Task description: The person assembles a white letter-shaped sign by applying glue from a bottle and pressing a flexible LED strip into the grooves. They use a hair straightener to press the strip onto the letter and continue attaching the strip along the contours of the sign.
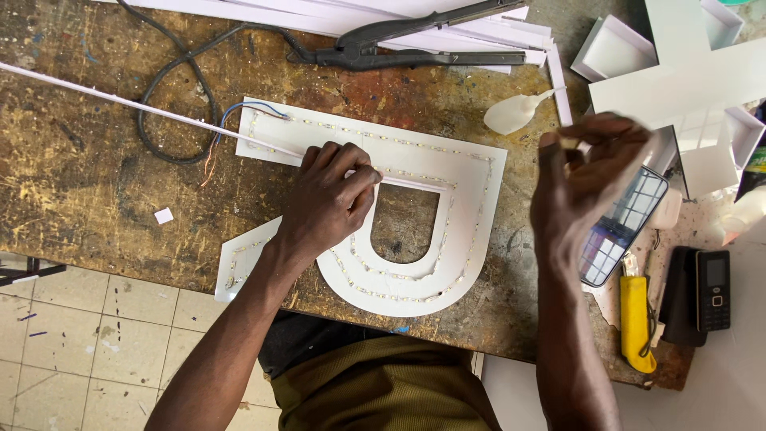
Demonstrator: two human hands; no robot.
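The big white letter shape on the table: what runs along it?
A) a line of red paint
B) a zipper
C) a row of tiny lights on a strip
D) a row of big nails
C: a thin strip dotted with tiny lights follows the outline of the white letter shape, and the left hand presses on it.

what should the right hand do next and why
Probably bring the right hand down to the white letter panel: it is raised and blurred, pinching something too small to tell, while the left hand presses the LED strip side by the inner cutout.
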